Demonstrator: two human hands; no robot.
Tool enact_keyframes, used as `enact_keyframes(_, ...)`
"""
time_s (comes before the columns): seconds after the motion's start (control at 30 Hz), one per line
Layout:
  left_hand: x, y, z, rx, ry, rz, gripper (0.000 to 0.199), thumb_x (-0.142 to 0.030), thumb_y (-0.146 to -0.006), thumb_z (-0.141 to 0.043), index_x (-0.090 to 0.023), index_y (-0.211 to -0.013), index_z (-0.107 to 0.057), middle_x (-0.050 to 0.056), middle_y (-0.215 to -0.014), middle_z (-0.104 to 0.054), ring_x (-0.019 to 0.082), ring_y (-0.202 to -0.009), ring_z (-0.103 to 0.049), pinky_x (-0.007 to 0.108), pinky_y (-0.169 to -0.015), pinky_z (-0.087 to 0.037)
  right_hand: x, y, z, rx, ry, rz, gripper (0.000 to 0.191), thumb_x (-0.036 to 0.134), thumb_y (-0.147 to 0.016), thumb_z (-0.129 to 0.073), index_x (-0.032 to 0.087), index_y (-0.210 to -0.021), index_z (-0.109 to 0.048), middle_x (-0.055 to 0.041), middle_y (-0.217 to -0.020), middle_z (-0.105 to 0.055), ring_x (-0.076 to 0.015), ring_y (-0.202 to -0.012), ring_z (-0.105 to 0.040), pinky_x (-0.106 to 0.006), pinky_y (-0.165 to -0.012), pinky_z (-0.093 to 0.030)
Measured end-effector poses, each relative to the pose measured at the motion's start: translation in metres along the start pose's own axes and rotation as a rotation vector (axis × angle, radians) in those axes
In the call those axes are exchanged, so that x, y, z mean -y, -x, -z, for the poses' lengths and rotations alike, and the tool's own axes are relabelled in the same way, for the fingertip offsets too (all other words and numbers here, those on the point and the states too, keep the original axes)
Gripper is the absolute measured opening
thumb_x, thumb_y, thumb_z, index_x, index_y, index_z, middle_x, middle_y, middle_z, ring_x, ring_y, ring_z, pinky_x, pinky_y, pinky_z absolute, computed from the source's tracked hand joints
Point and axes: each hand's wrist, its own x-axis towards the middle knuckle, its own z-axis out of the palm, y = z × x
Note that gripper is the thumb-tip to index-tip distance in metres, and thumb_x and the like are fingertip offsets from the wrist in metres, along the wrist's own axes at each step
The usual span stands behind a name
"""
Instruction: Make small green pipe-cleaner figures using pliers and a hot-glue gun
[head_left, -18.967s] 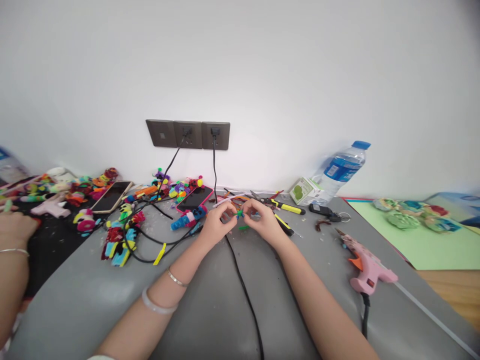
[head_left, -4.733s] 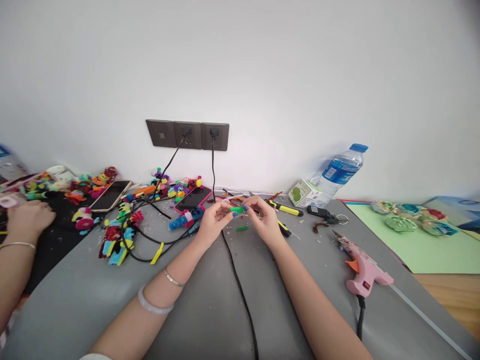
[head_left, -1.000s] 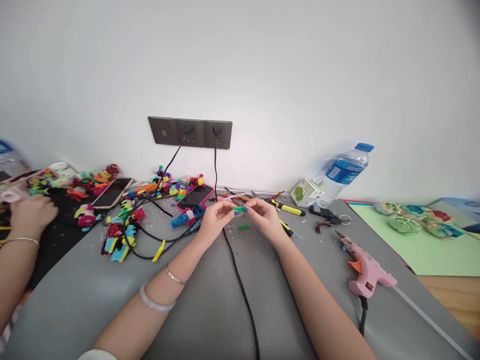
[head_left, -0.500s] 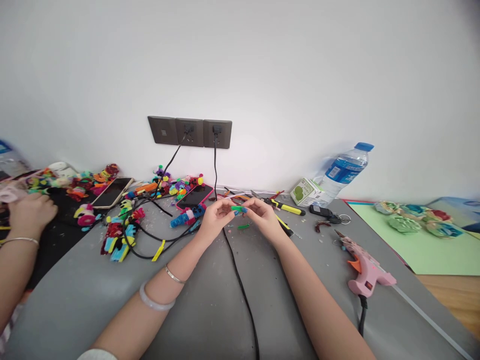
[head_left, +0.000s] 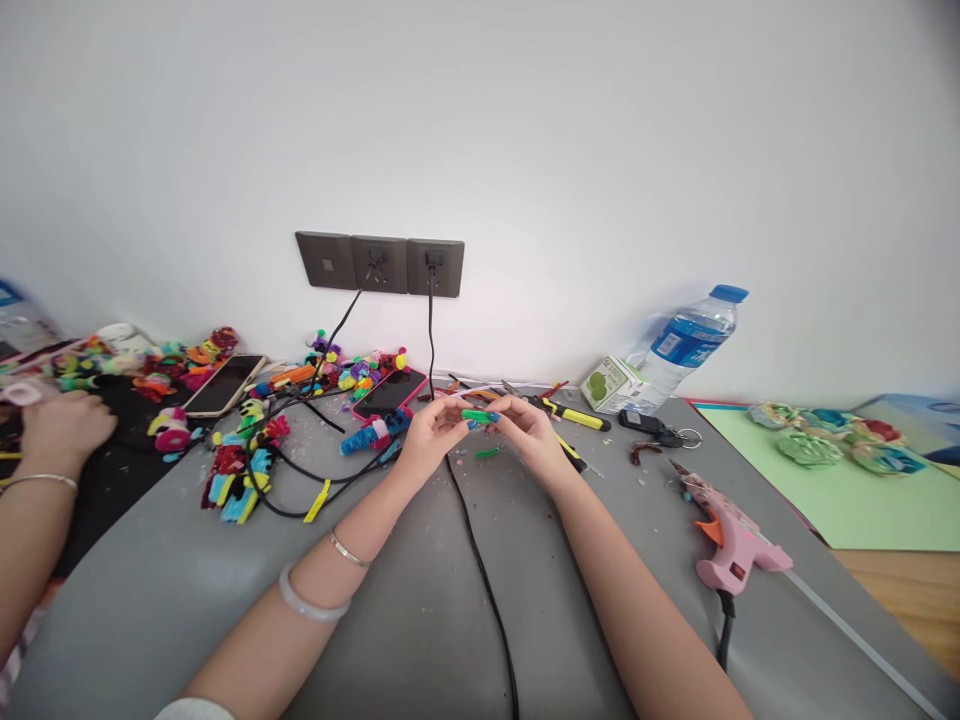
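Between the fingertips of both hands is a short green fuzzy pipe cleaner piece (head_left: 475, 415). My left hand (head_left: 435, 432) pinches its left end, and my right hand (head_left: 525, 432) pinches its right end. A second green pipe cleaner piece (head_left: 487, 453) lies on the grey table just below them. Left of my left hand lies a blue fuzzy pipe cleaner figure (head_left: 367, 437). Yellow-and-black handled pliers (head_left: 576, 414) rest behind my right hand. The fingers partly cover the held piece, so its exact shape is hard to see.
A pink glue gun (head_left: 731, 545) lies at right, near keys (head_left: 651, 428), a bottle (head_left: 690, 340) and a small carton (head_left: 611, 384). Black cables (head_left: 476, 560) cross the table (head_left: 405, 640). Phones (head_left: 227, 385) and colourful pipe cleaner figures (head_left: 244, 470) lie left, beside another person's hand (head_left: 66, 430).
The green piece has shifted and turned slightly between my fingertips, and my right fingers have moved a little on it. The things on the table stay where they were.
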Motion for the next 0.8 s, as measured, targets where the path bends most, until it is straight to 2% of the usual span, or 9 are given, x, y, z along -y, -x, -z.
enact_keyframes(0.33, 0.0001, 0.0002, 0.0004, -0.011, 0.04, 0.021, 0.032, -0.041, -0.076, -0.075, -0.016, -0.094, -0.066, 0.007, -0.097, -0.07, 0.019, -0.091, -0.066, 0.031, -0.081, -0.053, -0.0016, -0.0001, 0.0017, -0.005, -0.019, -0.004, 0.033, 0.054, -0.085, -0.063, 0.021, -0.086, -0.068, -0.0014, -0.074, -0.062, -0.0149, -0.068, -0.056, -0.029, -0.067, -0.047)
enact_keyframes(0.53, 0.0015, -0.0007, 0.0003, -0.029, 0.05, 0.006, 0.032, -0.04, -0.076, -0.076, -0.017, -0.093, -0.064, 0.007, -0.096, -0.068, 0.018, -0.09, -0.065, 0.03, -0.081, -0.053, -0.0014, 0.0005, -0.0011, -0.006, -0.035, -0.002, 0.03, 0.048, -0.079, -0.073, 0.022, -0.091, -0.065, -0.0039, -0.089, -0.066, -0.0171, -0.078, -0.06, -0.03, -0.071, -0.049)
enact_keyframes(0.8, -0.0009, -0.0004, -0.0005, -0.031, 0.04, -0.011, 0.03, -0.039, -0.074, -0.077, -0.016, -0.09, -0.066, 0.006, -0.091, -0.068, 0.017, -0.085, -0.065, 0.029, -0.077, -0.053, -0.003, -0.0001, 0.0001, 0.007, -0.014, -0.006, 0.029, 0.047, -0.079, -0.071, 0.02, -0.087, -0.063, -0.0029, -0.084, -0.064, -0.0152, -0.074, -0.058, -0.028, -0.069, -0.047)
